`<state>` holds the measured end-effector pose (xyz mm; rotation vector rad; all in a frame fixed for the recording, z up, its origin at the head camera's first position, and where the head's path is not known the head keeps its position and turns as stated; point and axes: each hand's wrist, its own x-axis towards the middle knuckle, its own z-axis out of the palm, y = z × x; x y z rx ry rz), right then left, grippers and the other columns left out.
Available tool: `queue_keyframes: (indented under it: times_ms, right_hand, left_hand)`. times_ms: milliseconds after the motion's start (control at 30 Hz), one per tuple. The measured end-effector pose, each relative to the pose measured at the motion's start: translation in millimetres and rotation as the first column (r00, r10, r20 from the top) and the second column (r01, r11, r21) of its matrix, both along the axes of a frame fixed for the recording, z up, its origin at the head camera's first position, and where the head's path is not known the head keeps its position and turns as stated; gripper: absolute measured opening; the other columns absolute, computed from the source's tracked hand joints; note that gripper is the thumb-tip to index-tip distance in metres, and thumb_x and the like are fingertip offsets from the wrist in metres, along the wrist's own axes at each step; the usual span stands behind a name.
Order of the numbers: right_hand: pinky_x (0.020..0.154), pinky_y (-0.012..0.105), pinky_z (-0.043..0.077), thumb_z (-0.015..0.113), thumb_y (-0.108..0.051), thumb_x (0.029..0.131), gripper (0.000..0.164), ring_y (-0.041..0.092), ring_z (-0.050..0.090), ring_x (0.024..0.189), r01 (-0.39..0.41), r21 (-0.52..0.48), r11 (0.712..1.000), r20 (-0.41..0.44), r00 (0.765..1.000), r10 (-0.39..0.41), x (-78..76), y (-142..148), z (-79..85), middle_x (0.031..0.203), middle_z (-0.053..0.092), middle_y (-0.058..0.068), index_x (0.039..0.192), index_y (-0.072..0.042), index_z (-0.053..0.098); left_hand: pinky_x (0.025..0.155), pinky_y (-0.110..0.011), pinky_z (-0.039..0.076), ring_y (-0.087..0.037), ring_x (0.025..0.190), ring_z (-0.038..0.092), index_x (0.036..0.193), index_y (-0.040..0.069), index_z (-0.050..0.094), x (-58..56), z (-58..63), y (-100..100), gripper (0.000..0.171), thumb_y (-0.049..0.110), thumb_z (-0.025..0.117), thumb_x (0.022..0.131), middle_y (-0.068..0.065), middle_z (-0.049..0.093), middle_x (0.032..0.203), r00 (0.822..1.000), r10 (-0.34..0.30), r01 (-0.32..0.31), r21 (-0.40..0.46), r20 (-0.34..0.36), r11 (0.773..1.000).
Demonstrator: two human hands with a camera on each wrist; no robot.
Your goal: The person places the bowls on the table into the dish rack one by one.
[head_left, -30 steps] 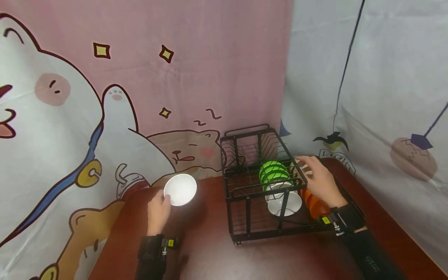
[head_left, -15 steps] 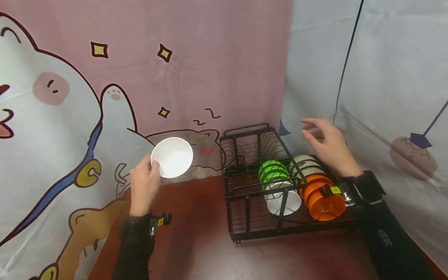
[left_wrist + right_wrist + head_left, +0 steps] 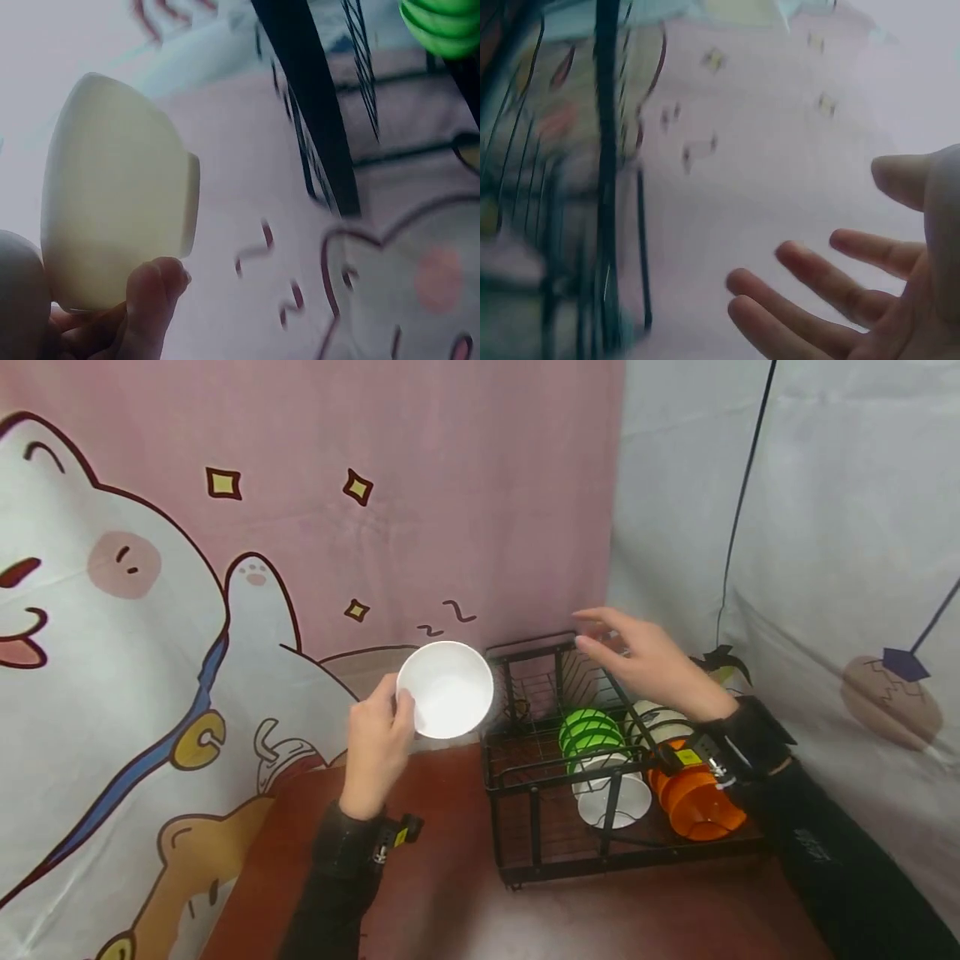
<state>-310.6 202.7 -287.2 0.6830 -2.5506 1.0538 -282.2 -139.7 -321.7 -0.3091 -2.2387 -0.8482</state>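
A white bowl (image 3: 446,689) is pinched at its left rim by my left hand (image 3: 380,735), with the inside facing me, held in the air left of the dish rack. From the side, the left wrist view shows the same bowl (image 3: 116,195) with its foot to the right and fingers at its lower edge. My right hand (image 3: 637,656) hovers above the back right of the black dish rack (image 3: 570,864), fingers spread and holding nothing. In the right wrist view this hand (image 3: 862,300) has thumb and fingers apart.
Inside the rack stand several green bowls (image 3: 588,735), white bowls (image 3: 615,802), orange bowls (image 3: 705,810) and cream bowls (image 3: 652,718). The rack's upper tier frame (image 3: 566,768) rises over its left part. Beneath it lies a reddish-brown table (image 3: 427,827). A printed cloth (image 3: 480,485) hangs behind.
My left hand has raised the white bowl and brought it right, toward the rack. My right hand has come up off the cream bowls and moved left over the rack.
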Motion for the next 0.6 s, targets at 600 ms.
queue_keyframes:
  times_ms: [600]
  right_hand:
    - [0.081,0.042,0.055,0.049,0.004,0.087,0.054,0.025,0.063,0.102,-0.206,-0.119,0.971,0.044,0.976,0.213,36.3,-67.1,-19.1,0.125,0.065,0.009,0.137,-0.016,0.055]
  left_hand:
    - [0.053,-0.019,0.047,-0.007,0.061,0.055,0.123,0.014,0.062,28.5,-6.3,50.6,0.029,0.022,0.043,0.103,-0.004,0.074,0.092,0.948,-0.318,0.314,-0.146,-0.007,0.938]
